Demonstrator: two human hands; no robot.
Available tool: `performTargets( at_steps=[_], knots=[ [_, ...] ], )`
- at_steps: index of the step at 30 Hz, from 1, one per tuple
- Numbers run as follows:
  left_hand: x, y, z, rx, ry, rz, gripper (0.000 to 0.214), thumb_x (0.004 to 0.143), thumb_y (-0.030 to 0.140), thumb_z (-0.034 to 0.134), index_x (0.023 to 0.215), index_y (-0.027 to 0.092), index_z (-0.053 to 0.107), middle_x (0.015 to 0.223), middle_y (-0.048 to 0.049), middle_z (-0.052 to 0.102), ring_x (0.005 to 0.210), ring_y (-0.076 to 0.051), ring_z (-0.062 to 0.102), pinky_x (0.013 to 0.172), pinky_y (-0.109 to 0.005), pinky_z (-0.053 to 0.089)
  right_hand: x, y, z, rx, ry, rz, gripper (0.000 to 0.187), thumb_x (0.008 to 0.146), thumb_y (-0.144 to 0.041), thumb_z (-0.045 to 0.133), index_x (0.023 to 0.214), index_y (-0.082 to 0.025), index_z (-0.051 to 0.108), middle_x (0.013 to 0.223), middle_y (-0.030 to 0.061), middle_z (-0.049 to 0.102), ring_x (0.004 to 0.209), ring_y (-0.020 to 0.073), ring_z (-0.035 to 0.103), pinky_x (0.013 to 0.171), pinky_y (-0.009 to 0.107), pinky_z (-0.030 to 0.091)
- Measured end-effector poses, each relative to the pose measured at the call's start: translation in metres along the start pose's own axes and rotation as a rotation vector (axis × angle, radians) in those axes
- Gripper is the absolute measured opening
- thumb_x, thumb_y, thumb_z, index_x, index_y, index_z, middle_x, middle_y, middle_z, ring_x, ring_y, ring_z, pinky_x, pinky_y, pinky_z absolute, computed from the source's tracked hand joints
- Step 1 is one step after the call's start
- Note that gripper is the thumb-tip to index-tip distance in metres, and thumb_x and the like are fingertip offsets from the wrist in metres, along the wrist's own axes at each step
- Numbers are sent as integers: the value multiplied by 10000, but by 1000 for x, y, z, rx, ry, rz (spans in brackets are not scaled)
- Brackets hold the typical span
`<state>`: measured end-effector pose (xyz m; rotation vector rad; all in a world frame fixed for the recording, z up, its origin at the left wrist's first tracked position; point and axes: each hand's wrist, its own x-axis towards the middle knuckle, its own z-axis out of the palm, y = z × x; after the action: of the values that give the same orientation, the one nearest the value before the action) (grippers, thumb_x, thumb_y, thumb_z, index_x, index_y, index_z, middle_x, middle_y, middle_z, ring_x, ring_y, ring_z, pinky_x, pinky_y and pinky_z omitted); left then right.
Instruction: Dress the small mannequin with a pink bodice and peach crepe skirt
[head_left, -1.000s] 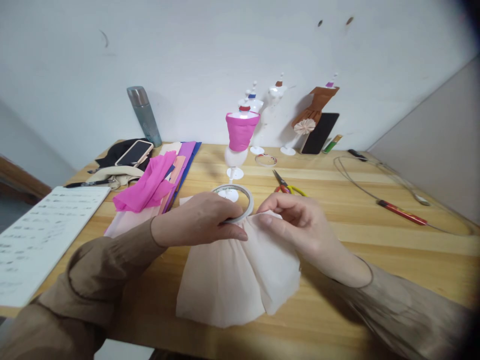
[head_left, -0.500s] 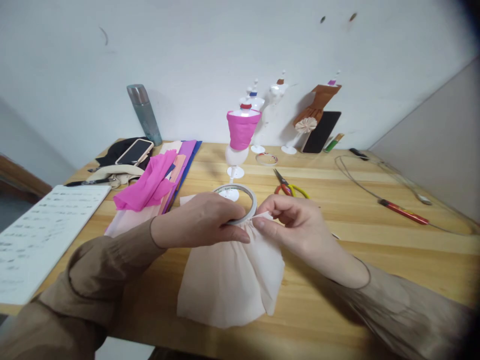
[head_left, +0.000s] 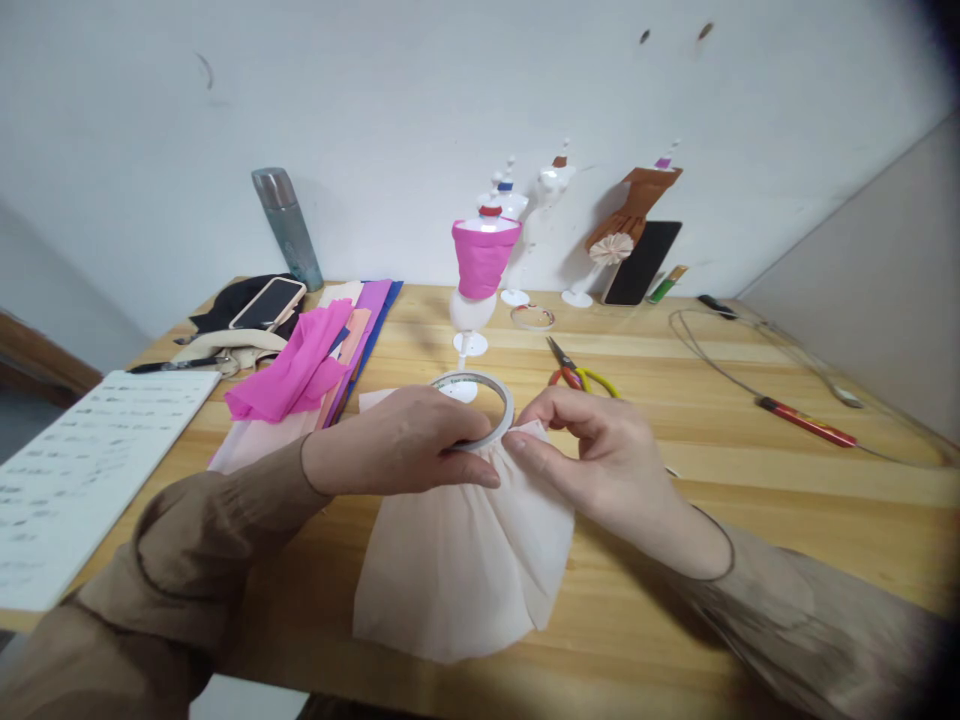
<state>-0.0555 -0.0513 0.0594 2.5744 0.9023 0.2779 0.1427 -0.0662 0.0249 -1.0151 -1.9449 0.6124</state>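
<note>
My left hand (head_left: 416, 440) grips a roll of tape (head_left: 504, 412), its ring tilted up between thumb and fingers. Gathered pale cream crepe paper (head_left: 450, 570) hangs from the tape's near edge and fans out in pleats like a skirt. At the paper's upper right edge, my right hand (head_left: 600, 450) pinches the top of it between thumb and forefinger, close to the tape. Just beyond stands a small mannequin (head_left: 472, 310) wrapped in a pink top (head_left: 486, 258). Scissors (head_left: 577, 375) with red and yellow handles lie behind my right hand.
Coloured crepe sheets (head_left: 300, 365), a phone (head_left: 268, 303) and a written notebook (head_left: 97, 470) lie on the left. A bottle (head_left: 289, 230) stands at the back left. Further mannequins, one in a brown dress (head_left: 649, 195), line the wall. A red-handled tool (head_left: 806, 421) with its cable lies right.
My right fingers have shifted slightly along the paper's top edge, and its right side now spreads a little wider. My left hand and the tape have barely moved.
</note>
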Motion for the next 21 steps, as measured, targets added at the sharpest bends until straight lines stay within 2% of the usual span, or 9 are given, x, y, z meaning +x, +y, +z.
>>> performTargets(
  at_steps=[11, 21],
  knots=[
    [4, -6, 8, -62, -14, 37, 460, 846, 389, 595, 559, 174, 307, 533, 53, 305, 516, -92, 276, 524, -274, 213, 2, -2, -1, -82, -30, -13, 219, 776, -224, 616, 584, -195, 516, 545, -10, 578, 506, 105, 513, 503, 242, 394],
    [4, -6, 1, -177, -11, 7, 425, 852, 355, 569, 584, 170, 295, 546, 67, 268, 516, -71, 269, 521, -251, 212, 6, 1, 2, 104, -33, 81, 231, 755, -249, 613, 571, -192, 485, 551, -19, 520, 529, 99, 473, 503, 228, 382]
  ],
)
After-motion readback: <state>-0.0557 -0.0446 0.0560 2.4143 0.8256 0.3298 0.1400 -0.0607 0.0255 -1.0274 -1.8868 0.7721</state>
